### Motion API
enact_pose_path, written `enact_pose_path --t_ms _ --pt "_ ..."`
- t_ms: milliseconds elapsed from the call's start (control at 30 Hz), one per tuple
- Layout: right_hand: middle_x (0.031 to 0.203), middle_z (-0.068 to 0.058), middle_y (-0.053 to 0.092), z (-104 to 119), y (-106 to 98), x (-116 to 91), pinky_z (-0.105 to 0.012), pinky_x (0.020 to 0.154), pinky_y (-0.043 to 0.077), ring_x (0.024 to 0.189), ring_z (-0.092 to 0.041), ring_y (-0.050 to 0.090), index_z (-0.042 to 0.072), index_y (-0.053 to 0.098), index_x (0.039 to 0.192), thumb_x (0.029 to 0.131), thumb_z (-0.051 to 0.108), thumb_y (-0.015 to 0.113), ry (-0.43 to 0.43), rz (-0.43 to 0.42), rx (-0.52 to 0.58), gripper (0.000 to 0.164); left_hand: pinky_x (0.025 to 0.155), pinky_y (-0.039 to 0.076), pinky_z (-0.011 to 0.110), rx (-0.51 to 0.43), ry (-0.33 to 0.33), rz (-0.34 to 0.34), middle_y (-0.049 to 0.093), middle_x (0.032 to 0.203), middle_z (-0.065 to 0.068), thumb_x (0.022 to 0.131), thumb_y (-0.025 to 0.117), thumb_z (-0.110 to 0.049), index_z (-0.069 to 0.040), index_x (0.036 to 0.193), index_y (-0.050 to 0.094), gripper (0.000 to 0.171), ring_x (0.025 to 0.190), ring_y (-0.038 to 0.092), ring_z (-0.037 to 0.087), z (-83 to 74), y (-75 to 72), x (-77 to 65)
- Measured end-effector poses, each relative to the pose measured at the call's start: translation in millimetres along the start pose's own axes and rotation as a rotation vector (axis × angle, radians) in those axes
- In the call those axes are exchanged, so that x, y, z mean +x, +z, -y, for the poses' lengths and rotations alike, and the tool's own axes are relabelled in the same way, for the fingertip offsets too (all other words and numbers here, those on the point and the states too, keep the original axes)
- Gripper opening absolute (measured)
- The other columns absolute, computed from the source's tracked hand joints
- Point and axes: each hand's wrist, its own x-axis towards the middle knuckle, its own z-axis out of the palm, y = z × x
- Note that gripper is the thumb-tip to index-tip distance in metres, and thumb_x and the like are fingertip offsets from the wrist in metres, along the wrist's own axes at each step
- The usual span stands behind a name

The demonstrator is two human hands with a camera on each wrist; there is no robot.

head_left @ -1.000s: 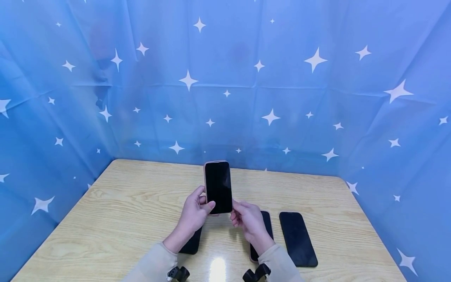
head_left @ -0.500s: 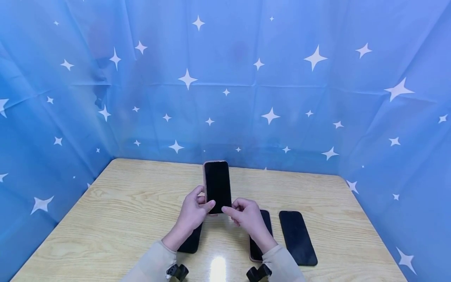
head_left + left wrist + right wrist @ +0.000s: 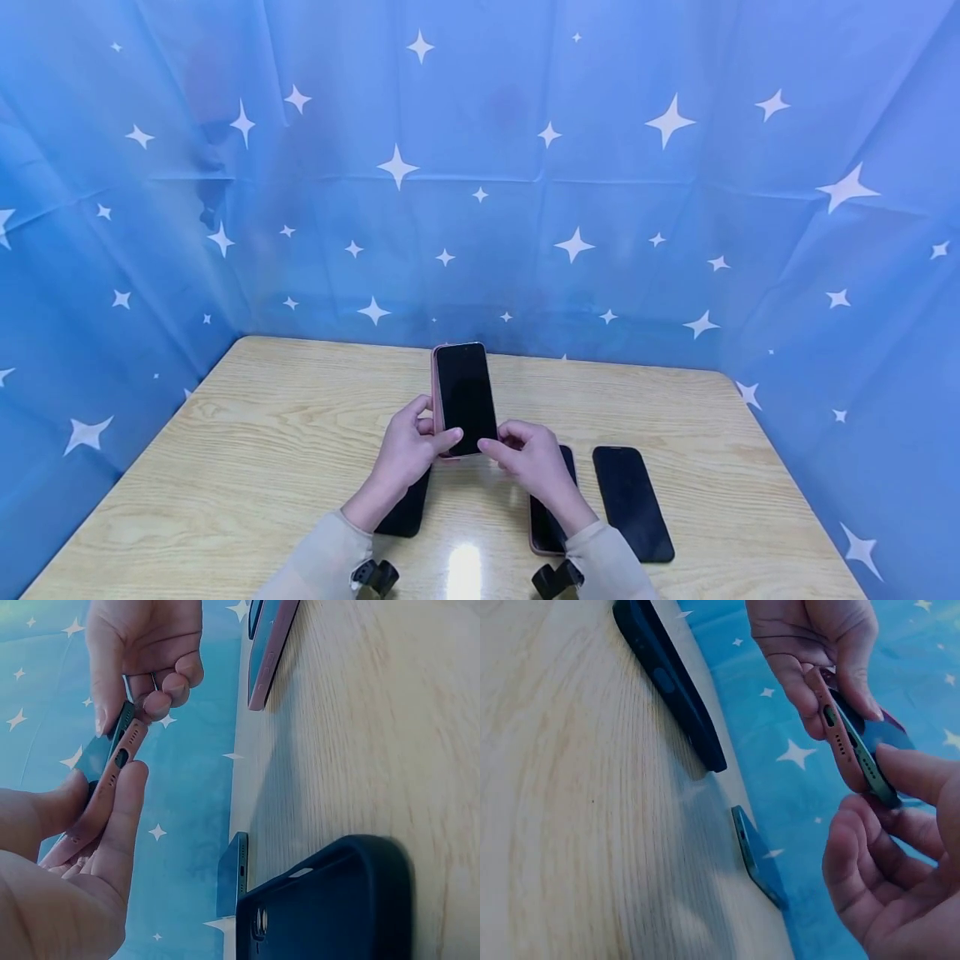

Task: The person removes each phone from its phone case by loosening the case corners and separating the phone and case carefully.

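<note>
A phone (image 3: 467,396) with a dark screen is tilted partly out of a pink phone case (image 3: 96,814), held up above the table. My left hand (image 3: 407,450) holds the case from the left, fingers behind it and thumb over the screen's lower left. The right hand (image 3: 531,458) pinches the phone's lower right corner (image 3: 885,791) between thumb and fingers. In the right wrist view, a gap shows between the phone's bottom edge and the case. The case's back is mostly hidden.
On the wooden table (image 3: 300,400), a black phone case (image 3: 337,900) lies under my left forearm. A pink-cased phone (image 3: 546,527) lies by the right forearm, with a black phone (image 3: 633,504) farther right. The right wrist view shows another phone (image 3: 759,862). A starry blue curtain (image 3: 480,233) surrounds the table.
The right thumb has come from the phone's side onto its lower right front. The phone's right side has shifted right out of the case, and more pink shows along the left.
</note>
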Motion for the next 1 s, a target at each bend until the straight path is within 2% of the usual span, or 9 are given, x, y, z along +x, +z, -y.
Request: enact_pose_path --t_ms 167,367,567,700,833,1000 --pt "0.078 -0.015 0.072 -2 0 0 -0.028 0.064 0.061 0.067 -0.019 0.068 -0.001 0.073 0.091 0.096 0.016 0.075 0.026 0.025 0.13 0.018 0.07 0.063 0.056 -0.024 -0.02 -0.012 0.075 0.085 0.021 0.088 0.078 0.004 0.002 0.111 0.06 0.029 0.077 0.075 0.027 -0.6 0.6 0.0" --pt "0.087 -0.024 0.073 -4 -3 0 -0.035 0.071 0.065 0.073 -0.024 0.073 -0.014 0.071 0.104 0.099 0.009 0.069 0.062 0.083 0.303 0.023 0.072 0.063 0.058 -0.067 -0.04 0.006 0.076 0.093 0.022 0.088 0.079 0.003 0.003 0.111 0.058 0.031 0.076 0.074 0.025 0.7 0.5 1.0" --pt "0.089 -0.021 0.074 -8 -8 0 -0.034 0.073 0.065 0.072 -0.017 0.073 -0.02 0.064 0.112 0.102 0.009 0.064 0.102 0.124 0.435 0.03 0.077 0.063 0.056 -0.116 -0.073 0.048 0.075 0.103 0.025 0.09 0.075 0.004 0.006 0.114 0.055 0.031 0.081 0.075 0.024 2.4 -2.0 3.1" --pt "0.088 -0.018 0.075 -12 -12 1 -0.033 0.073 0.064 0.072 -0.015 0.073 -0.022 0.061 0.117 0.102 0.006 0.062 0.117 0.113 0.515 0.032 0.081 0.062 0.057 -0.152 -0.071 0.112 0.073 0.104 0.027 0.094 0.064 0.009 0.009 0.117 0.05 0.028 0.081 0.075 0.026 1.6 -5.1 3.3" --pt "0.084 -0.012 0.076 -13 -16 2 -0.032 0.076 0.064 0.074 -0.015 0.074 -0.022 0.061 0.119 0.102 0.004 0.061 0.138 0.095 0.555 0.031 0.086 0.061 0.058 -0.176 -0.055 0.186 0.071 0.109 0.031 0.095 0.055 0.01 0.012 0.124 0.046 0.03 0.086 0.074 0.028 0.7 -9.2 2.6" --pt "0.081 -0.006 0.076 -11 -20 1 -0.032 0.078 0.064 0.075 -0.014 0.075 -0.022 0.059 0.123 0.102 0.002 0.06 0.152 0.07 0.569 0.032 0.09 0.06 0.056 -0.192 -0.058 0.244 0.068 0.118 0.034 0.099 0.054 0.008 0.012 0.13 0.042 0.034 0.096 0.074 0.029 0.2 -14.5 1.7"
